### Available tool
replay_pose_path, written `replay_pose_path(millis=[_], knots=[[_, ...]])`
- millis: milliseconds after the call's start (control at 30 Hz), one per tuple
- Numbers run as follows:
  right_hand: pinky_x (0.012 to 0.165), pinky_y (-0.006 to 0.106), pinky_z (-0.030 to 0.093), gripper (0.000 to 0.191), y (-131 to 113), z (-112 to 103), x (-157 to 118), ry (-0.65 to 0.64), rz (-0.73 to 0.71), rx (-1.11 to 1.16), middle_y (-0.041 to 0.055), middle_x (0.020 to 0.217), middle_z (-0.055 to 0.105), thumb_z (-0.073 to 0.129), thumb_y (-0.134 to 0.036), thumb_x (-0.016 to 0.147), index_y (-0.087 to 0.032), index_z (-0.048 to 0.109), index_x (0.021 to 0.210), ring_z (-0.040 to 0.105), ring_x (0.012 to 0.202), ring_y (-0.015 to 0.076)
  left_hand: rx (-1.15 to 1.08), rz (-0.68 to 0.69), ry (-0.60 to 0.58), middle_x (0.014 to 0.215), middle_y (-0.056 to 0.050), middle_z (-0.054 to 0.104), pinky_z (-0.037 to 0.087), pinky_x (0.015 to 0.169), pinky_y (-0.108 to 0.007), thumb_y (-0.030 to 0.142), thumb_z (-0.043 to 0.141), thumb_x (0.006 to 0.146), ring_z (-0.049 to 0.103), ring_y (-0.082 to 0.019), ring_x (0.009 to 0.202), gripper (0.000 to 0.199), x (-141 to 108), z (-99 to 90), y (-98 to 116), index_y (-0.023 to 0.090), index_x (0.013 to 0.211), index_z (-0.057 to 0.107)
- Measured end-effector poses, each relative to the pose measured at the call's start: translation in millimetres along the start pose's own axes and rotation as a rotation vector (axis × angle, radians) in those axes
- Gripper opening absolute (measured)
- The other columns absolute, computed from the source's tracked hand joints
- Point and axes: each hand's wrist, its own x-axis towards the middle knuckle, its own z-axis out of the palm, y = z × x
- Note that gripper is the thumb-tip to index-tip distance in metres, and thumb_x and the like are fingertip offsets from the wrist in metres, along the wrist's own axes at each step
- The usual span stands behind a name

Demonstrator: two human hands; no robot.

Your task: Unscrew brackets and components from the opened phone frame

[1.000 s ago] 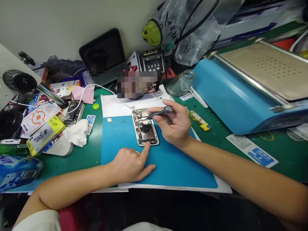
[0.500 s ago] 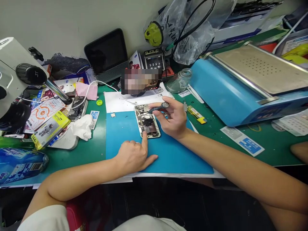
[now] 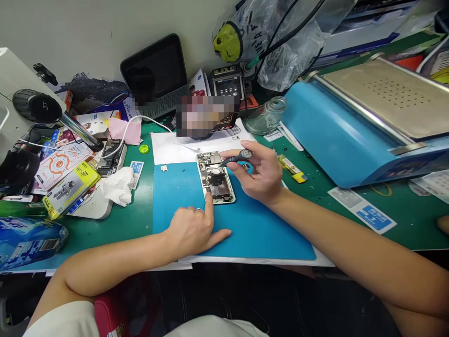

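Note:
An opened smartphone [image 3: 221, 193] lies on a blue mat [image 3: 270, 236], its circuit parts bare and a round dark piece around its middle. My left hand [image 3: 191, 229] rests on the mat below it, index finger stretched onto the phone's lower left edge, thumb out to the side, other fingers curled, holding nothing. In my right hand [image 3: 261, 175], a small dark precision screwdriver [image 3: 235, 158] is pinched between thumb and fingers. Its tip points left over the phone's upper part; whether it touches a screw is too small to tell.
A small metal part [image 3: 164, 168] sits at the mat's upper left. Behind stand a pixelated item and a glass jar [image 3: 266, 117]. A blue machine with a metal plate [image 3: 382, 96] is at right; a microscope [image 3: 37, 106], boxes and crumpled tissue [image 3: 119, 186] crowd the left.
The camera view has shifted slightly. The screwdriver and my right hand have moved a little to the right over the phone. My left index finger stays on the phone's edge.

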Motion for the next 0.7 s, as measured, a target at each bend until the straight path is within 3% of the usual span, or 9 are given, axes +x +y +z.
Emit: replay_pose_path(millis=[167,333,600,700], knots=[[0.089,0.036,0.066,0.067,-1.1,-2.1,2.3,0.007,-0.044,-0.030,0.0034,0.111,0.077,0.068,-0.010,0.089,-0.033,0.041,0.146,0.077,0.099,0.0195,-0.044,0.031,0.024,0.074,-0.009,0.073,0.044,0.052,-0.031,0.071,0.041,0.097,0.073,-0.028,0.068,0.090,1.8,2.4,-4.2,0.010,0.160,0.021],[0.088,0.036,0.066,0.068,-1.6,-2.7,3.9,-0.006,-0.091,-0.067,0.0058,0.111,0.077,0.068,-0.009,0.088,-0.029,0.041,0.147,0.077,0.099,0.0208,-0.080,0.033,0.006,0.074,-0.009,0.074,0.041,0.050,-0.030,0.072,0.038,0.097,0.073,-0.027,0.068,0.086,3.8,2.1,-9.1,0.009,0.156,0.031],[0.087,0.037,0.066,0.067,1.7,-4.1,3.6,0.025,-0.076,-0.098,0.0051,0.108,0.077,0.069,-0.010,0.087,-0.029,0.042,0.146,0.078,0.095,0.0213,-0.138,0.010,-0.029,0.076,-0.007,0.075,0.043,0.052,-0.032,0.068,0.041,0.098,0.074,-0.029,0.070,0.082,2.7,-9.9,-9.3,0.013,0.158,0.026],[0.080,0.036,0.067,0.065,1.6,-6.1,4.6,0.037,-0.053,-0.089,0.0043,0.106,0.076,0.068,-0.013,0.089,-0.029,0.042,0.146,0.078,0.090,0.0205,-0.174,-0.010,0.021,0.079,-0.006,0.076,0.044,0.054,-0.031,0.064,0.047,0.097,0.074,-0.028,0.073,0.074,-2.2,-20.4,-12.3,0.016,0.153,0.038]])
